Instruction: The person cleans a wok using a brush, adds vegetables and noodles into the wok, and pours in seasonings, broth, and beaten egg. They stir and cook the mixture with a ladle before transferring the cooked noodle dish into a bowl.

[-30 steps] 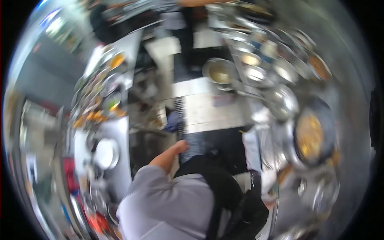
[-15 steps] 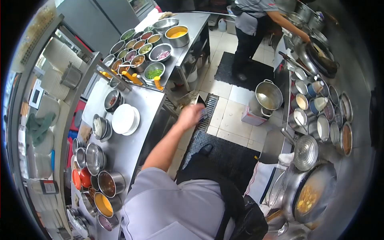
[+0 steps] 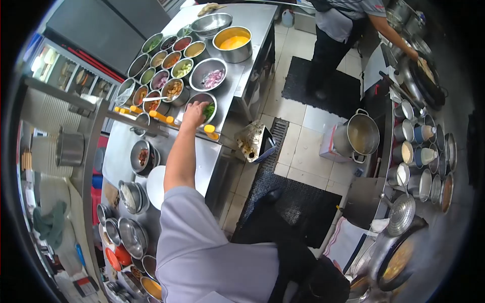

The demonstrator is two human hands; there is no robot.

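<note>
My left hand (image 3: 194,113) reaches over a steel bowl (image 3: 214,117) of cut green vegetables (image 3: 208,110). Its fingers are bent and closed down on the greens, with the tips partly hidden. Beside that bowl is a larger one holding purple onion pieces (image 3: 213,78). A steel bowl of browned chunks (image 3: 174,90), with a pale-handled spoon (image 3: 157,99) across nearby bowls, lies on the other side. Yellow-capped bottles (image 3: 211,132) stand in a row just below my wrist. My right hand is out of view.
A co-worker (image 3: 348,30) stands at a far wok (image 3: 417,83). On the right, a near wok (image 3: 399,257) holds food in liquid, beside a perforated ladle (image 3: 401,214). A large pot (image 3: 362,134) and an open tin (image 3: 252,143) stand on the floor.
My left hand has moved left and forward, from over the floor to the bowl of greens. The view has shifted and turned, so the counter bowls look closer.
</note>
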